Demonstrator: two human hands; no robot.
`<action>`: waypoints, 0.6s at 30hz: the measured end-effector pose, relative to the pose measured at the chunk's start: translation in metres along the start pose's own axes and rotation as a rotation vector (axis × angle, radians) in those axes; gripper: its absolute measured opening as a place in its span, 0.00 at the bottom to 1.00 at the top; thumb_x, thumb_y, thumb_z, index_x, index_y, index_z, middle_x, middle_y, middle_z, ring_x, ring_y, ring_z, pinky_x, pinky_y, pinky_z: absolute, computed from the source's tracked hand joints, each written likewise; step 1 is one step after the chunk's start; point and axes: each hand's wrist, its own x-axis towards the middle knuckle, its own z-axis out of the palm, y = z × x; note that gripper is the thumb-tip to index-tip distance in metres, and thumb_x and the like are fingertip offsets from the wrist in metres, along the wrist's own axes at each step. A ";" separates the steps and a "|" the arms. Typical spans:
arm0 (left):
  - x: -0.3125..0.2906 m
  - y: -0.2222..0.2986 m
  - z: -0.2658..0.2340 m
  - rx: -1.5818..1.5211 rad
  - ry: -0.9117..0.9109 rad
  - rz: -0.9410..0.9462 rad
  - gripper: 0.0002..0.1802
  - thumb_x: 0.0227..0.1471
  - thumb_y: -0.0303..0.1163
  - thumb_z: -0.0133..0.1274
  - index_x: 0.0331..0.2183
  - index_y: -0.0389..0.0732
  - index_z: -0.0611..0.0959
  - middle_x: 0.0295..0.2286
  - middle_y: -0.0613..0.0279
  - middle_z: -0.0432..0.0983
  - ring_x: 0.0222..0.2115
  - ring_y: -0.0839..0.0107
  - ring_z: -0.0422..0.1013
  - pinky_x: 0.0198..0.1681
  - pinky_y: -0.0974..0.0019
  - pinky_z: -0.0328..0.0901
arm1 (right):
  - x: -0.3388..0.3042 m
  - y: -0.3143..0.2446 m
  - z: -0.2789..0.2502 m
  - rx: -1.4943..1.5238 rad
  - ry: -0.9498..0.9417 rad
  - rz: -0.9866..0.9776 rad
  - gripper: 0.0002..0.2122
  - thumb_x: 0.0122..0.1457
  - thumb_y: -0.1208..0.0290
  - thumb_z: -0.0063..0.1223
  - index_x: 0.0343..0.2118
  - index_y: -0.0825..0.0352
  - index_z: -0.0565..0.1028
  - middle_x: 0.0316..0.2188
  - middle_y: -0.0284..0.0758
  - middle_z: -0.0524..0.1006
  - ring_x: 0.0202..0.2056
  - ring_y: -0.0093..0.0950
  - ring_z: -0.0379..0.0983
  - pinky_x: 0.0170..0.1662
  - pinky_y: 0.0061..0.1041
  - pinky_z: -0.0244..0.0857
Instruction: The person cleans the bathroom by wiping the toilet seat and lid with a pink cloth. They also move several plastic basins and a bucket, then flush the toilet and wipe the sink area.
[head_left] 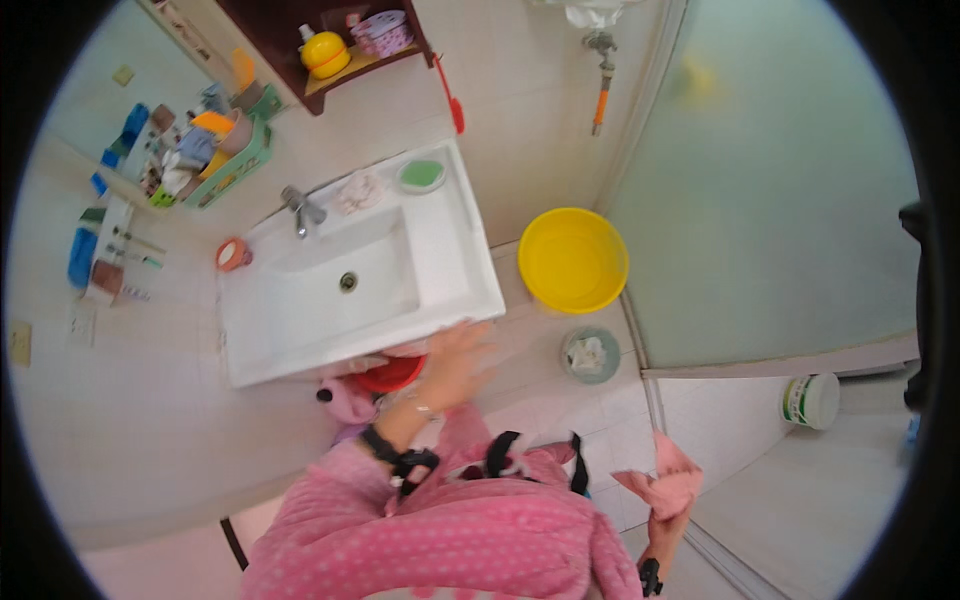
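My left hand (pixel 455 362) is at the front edge of the white sink (pixel 455 240), near its right corner. Its fingers look stretched out and slightly blurred, and nothing shows in them. A red basin (pixel 392 375) sits below the sink's edge, beside that hand and partly hidden. At the lower right, my right hand (pixel 668 515) grips a pink cloth (pixel 665 478), which covers most of the fingers. The sink carries a faucet (pixel 302 210), a crumpled pale cloth (pixel 360 191) and a green soap dish (pixel 421 176).
On the floor right of the sink stand a yellow basin (pixel 573 260) and a small bin (pixel 591 355) with crumpled white paper. A frosted glass panel (pixel 770 220) rises at the right. Behind it lies a white bucket (pixel 812 401). A green basket (pixel 235 165) of toiletries is at the upper left.
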 end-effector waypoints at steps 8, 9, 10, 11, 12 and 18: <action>0.043 0.137 0.091 -0.080 -0.221 0.181 0.21 0.48 0.45 0.51 0.45 0.51 0.75 0.52 0.59 0.63 0.55 0.54 0.53 0.57 0.45 0.40 | -0.066 -0.047 -0.171 0.288 0.125 -0.036 0.26 0.60 0.53 0.38 0.57 0.63 0.56 0.52 0.38 0.65 0.53 0.33 0.62 0.54 0.36 0.58; 0.052 0.150 0.094 -0.090 -0.257 0.193 0.21 0.49 0.45 0.51 0.45 0.51 0.75 0.51 0.59 0.63 0.55 0.54 0.53 0.56 0.45 0.40 | -0.071 -0.054 -0.173 0.309 0.134 -0.072 0.25 0.61 0.54 0.39 0.57 0.63 0.56 0.52 0.38 0.65 0.52 0.33 0.62 0.54 0.36 0.58; 0.060 0.161 0.095 -0.093 -0.265 0.237 0.21 0.49 0.45 0.50 0.46 0.50 0.75 0.51 0.59 0.64 0.55 0.55 0.54 0.56 0.46 0.41 | -0.069 -0.057 -0.168 0.006 0.146 -0.197 0.24 0.61 0.56 0.39 0.56 0.64 0.57 0.51 0.38 0.66 0.52 0.32 0.63 0.54 0.35 0.58; 0.067 0.172 0.100 -0.113 -0.298 0.261 0.21 0.50 0.45 0.50 0.45 0.49 0.75 0.50 0.59 0.65 0.54 0.56 0.55 0.56 0.47 0.43 | -0.066 -0.062 -0.163 -0.137 0.178 -0.239 0.24 0.61 0.58 0.40 0.56 0.65 0.57 0.51 0.38 0.66 0.52 0.32 0.63 0.55 0.36 0.58; 0.071 0.186 0.105 -0.128 -0.272 0.326 0.21 0.50 0.44 0.50 0.45 0.48 0.75 0.50 0.59 0.66 0.54 0.56 0.56 0.55 0.48 0.44 | -0.062 -0.067 -0.158 -0.107 0.202 -0.249 0.23 0.61 0.59 0.41 0.56 0.66 0.57 0.51 0.38 0.66 0.52 0.32 0.63 0.55 0.36 0.57; 0.077 0.265 0.143 -0.318 -0.608 0.476 0.21 0.49 0.44 0.52 0.44 0.46 0.75 0.46 0.58 0.70 0.48 0.60 0.64 0.53 0.54 0.51 | -0.046 -0.113 -0.117 0.314 0.199 -0.039 0.23 0.60 0.62 0.44 0.55 0.68 0.59 0.51 0.36 0.66 0.52 0.29 0.63 0.53 0.32 0.59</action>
